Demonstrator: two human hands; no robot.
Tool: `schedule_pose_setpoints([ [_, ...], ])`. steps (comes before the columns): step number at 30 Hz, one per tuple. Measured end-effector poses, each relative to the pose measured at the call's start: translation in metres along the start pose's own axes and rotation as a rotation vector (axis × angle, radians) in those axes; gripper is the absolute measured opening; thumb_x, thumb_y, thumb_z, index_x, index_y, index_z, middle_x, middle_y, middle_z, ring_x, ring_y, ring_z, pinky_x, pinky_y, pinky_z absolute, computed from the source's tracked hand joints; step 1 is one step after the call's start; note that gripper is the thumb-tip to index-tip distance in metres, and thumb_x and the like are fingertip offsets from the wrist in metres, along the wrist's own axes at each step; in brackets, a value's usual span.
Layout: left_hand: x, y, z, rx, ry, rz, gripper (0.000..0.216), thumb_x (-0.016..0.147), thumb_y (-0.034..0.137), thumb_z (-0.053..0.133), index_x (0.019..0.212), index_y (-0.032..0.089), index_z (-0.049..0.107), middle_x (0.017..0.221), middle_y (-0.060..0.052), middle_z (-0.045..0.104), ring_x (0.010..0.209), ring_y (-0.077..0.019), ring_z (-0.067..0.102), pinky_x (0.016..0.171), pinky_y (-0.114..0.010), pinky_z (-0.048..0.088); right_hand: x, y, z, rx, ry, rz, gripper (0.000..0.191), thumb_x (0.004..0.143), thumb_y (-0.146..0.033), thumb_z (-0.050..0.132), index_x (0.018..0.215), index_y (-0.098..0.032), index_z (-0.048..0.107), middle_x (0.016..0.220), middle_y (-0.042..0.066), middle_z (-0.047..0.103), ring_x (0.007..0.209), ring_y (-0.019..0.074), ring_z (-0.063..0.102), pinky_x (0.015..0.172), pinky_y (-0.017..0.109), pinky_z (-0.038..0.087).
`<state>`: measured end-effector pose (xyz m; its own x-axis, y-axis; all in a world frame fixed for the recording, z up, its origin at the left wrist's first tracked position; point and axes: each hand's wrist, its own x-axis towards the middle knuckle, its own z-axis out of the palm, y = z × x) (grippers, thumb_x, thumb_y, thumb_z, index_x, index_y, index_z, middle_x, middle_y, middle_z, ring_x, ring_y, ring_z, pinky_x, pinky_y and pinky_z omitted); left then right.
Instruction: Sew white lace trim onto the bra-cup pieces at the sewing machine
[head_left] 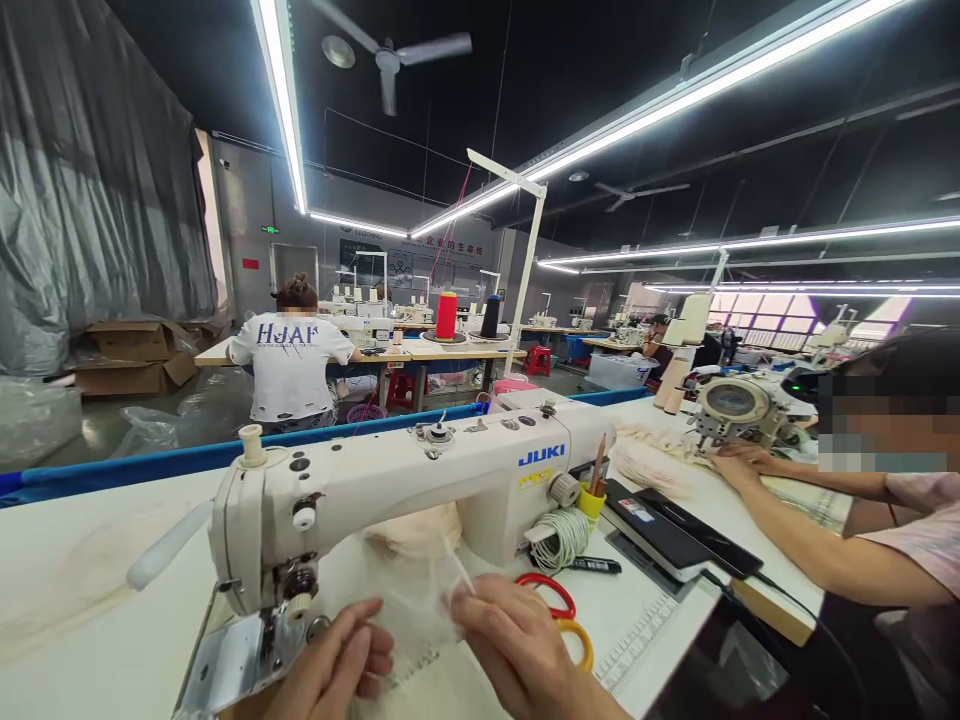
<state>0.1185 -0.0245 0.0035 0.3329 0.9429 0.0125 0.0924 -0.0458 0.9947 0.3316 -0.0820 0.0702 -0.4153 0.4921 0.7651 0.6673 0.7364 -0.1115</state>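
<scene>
My right hand (517, 640) is closed in a pinch on a thin white strip (459, 565). Blur hides what the strip is made of, and a pale, see-through smear hangs beside it. My left hand (337, 660) is just right of the needle area of a white JUKI sewing machine (450, 470), its slightly curved fingers apart and nothing visible in them. Beneath the machine arm lies a bundle of cream fabric (416, 528). Scissors with one red and one orange handle loop (576, 645) rest beside my right hand.
Right of the machine are a coil of pale cord (559, 540), a yellow cup (591, 505) with pencils, a black marker (596, 565), a dark phone (697, 530) and a clear ruler (637, 640). A co-worker's hands (739, 465) work at another machine (739, 405). Sheer fabric (82, 570) lies left.
</scene>
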Motion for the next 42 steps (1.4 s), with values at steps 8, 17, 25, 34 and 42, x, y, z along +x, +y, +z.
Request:
schedule_pose_setpoints([
  [8,-0.023,0.037,0.000,-0.144,-0.233,-0.068,0.070,0.062,0.031,0.060,0.128,0.016,0.043,0.119,-0.013,0.054,0.112,-0.0275,0.049,0.094,-0.038,0.038,0.005,-0.049,-0.029,0.973,0.274,0.266,0.062,0.091,-0.062,0.028,0.063,-0.018,0.062,0.053,0.005,0.059,0.050,0.0142,0.053,0.052,0.024,0.041],
  [17,-0.091,0.057,0.017,-0.272,-0.541,-0.050,0.054,0.070,0.056,0.069,0.102,0.014,0.060,0.072,-0.004,0.063,0.066,-0.0157,0.058,0.067,-0.027,0.045,0.006,-0.092,-0.027,1.181,0.280,0.455,0.062,0.089,-0.062,0.039,0.045,-0.018,0.042,0.037,-0.001,0.044,0.039,0.0096,0.039,0.046,0.022,0.033],
  [25,-0.147,0.055,-0.009,0.183,-0.376,-0.080,0.029,0.085,0.041,0.048,0.076,0.016,0.058,0.056,0.005,0.047,0.049,-0.0099,0.044,0.050,-0.020,0.033,-0.034,-0.115,0.005,1.026,-0.410,0.869,0.048,0.078,-0.052,0.065,0.107,-0.020,0.046,0.076,-0.002,0.061,0.052,0.0071,0.044,0.048,0.017,0.033],
  [34,-0.169,0.048,-0.041,0.183,-0.329,-0.171,0.020,0.080,0.032,0.053,0.075,0.014,0.060,0.056,0.007,0.038,0.054,-0.0096,0.032,0.049,-0.021,0.022,-0.027,-0.137,0.026,0.956,-0.522,0.973,0.040,0.086,-0.053,0.050,0.071,-0.016,0.051,0.053,-0.003,0.056,0.039,0.0064,0.042,0.040,0.017,0.030],
  [42,-0.175,0.044,-0.052,0.045,-0.333,-0.252,0.013,0.077,0.025,0.053,0.082,0.014,0.060,0.060,0.006,0.043,0.056,-0.0098,0.037,0.052,-0.020,0.027,-0.020,-0.141,0.031,0.921,-0.472,0.987,0.035,0.089,-0.048,0.050,0.074,-0.016,0.051,0.051,-0.004,0.056,0.038,0.0063,0.041,0.041,0.017,0.029],
])
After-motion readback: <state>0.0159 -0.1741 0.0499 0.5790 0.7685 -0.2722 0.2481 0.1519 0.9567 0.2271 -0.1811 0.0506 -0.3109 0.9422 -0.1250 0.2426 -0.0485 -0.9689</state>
